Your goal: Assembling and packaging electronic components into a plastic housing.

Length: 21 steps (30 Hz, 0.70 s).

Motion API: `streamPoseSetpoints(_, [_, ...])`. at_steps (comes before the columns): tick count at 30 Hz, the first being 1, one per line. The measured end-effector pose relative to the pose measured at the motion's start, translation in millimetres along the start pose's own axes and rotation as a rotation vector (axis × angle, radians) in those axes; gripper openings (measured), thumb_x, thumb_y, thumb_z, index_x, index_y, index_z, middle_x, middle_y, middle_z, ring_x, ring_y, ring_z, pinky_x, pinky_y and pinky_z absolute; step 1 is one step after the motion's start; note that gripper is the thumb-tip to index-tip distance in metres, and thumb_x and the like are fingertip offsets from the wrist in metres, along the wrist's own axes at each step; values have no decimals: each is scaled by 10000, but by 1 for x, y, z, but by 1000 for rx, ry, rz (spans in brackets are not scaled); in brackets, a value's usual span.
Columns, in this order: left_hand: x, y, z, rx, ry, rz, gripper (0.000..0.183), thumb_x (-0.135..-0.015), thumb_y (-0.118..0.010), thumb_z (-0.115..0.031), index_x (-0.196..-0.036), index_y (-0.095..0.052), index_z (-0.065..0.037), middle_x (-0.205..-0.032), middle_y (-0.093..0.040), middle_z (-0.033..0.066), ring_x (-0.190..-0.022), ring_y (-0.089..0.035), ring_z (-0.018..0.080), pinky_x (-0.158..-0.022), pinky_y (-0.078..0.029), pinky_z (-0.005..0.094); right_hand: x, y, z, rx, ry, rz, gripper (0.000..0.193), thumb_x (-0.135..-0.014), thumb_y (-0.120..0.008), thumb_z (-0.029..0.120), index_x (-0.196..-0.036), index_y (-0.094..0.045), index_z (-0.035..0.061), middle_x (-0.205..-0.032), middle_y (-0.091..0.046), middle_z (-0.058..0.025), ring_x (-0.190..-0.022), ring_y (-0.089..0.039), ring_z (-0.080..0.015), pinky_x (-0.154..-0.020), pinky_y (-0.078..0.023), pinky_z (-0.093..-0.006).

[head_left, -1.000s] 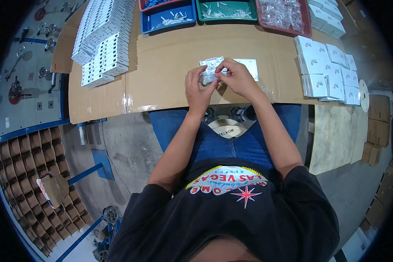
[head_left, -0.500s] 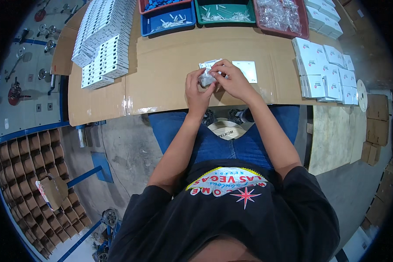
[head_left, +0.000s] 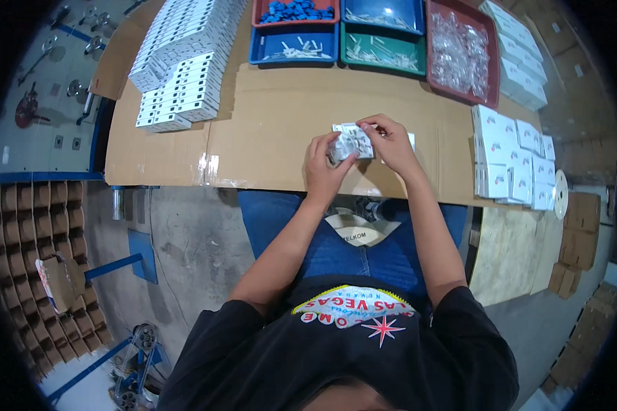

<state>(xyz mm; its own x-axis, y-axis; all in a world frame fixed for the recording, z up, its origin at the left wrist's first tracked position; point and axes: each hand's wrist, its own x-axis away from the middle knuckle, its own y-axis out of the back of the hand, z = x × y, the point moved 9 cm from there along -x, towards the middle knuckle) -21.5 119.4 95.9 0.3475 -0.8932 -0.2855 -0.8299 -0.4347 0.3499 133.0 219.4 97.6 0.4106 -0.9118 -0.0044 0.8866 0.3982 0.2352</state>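
Observation:
Over the cardboard-covered table, my left hand (head_left: 325,170) curls around a crinkled clear plastic bag (head_left: 348,146), with thumb and fingers closed on it. The bag lies against a small white square piece (head_left: 367,147) with dark marks, partly covered by the bag and my fingers. My right hand (head_left: 392,142) pinches at the upper right edge of that white piece. What exactly lies between those fingertips is too small to make out. Behind my right wrist, the edge of a flat white card (head_left: 411,140) shows on the table.
Stacked white boxes (head_left: 185,82) stand at the left. Along the back are a red tray (head_left: 274,22) of blue parts, blue trays (head_left: 257,51) and a green tray (head_left: 408,68) of white sticks, and a red tray (head_left: 459,97) of clear bags. White packets (head_left: 504,154) fill the right.
The view has shifted, so the table sits lower in the picture. My hands have spread slightly apart, and more of the white piece shows beside the bag.

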Motion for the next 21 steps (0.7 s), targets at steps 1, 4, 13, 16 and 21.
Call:
streamPoseSetpoints(1, [-1, -1, -3, -13, -22, -1, 523, -780, -875, -215, -1228, -650, -66, -1126, -642, 109, -1046, -646, 295, -875, -537, 394, -9, 4, 1, 3, 18, -26, 186, -992, -668, 147, -1090, -752, 14, -971, -734, -54, -815, -637, -111, -718, -510, -273])
streamPoseSetpoints(4, [0, 0, -3, -17, 10, 13, 521, -782, -874, -218, -1229, -650, -68, -1126, -644, 104, -1048, -648, 287, -880, -540, 392, -49, 9, 12, 48, 81, -39, 201, -982, -687, 168, -1087, -756, 10, -916, -760, -34, -753, -633, -98, -700, -513, -266])
streamPoseSetpoints(13, [3, 5, -1, -99, 43, -16, 519, -797, -862, -291, -1222, -649, -83, -1121, -670, 85, -1041, -670, 257, -870, -545, 381, -181, -16, 57, 572, 212, 28, 208, -920, -694, 239, -1053, -762, 94, -966, -768, -131, -915, -741, -305, -771, -570, -397])
streamPoseSetpoints(16, [2, 4, -4, -89, 27, -36, 522, -795, -863, -299, -1219, -651, -78, -1104, -674, 89, -1028, -668, 255, -866, -545, 382, -212, -28, 52, 708, 236, 51, 196, -920, -665, 255, -1028, -764, 124, -998, -766, -124, -950, -727, -330, -797, -568, -446])
streamPoseSetpoints(21, [2, 5, -4, -112, 26, -31, 527, -789, -863, -306, -1210, -650, -72, -1073, -680, 90, -1007, -656, 265, -862, -536, 389, -239, -59, 51, 886, 244, 91, 189, -915, -658, 229, -1036, -768, 134, -1032, -758, -132, -983, -717, -343, -825, -568, -459])
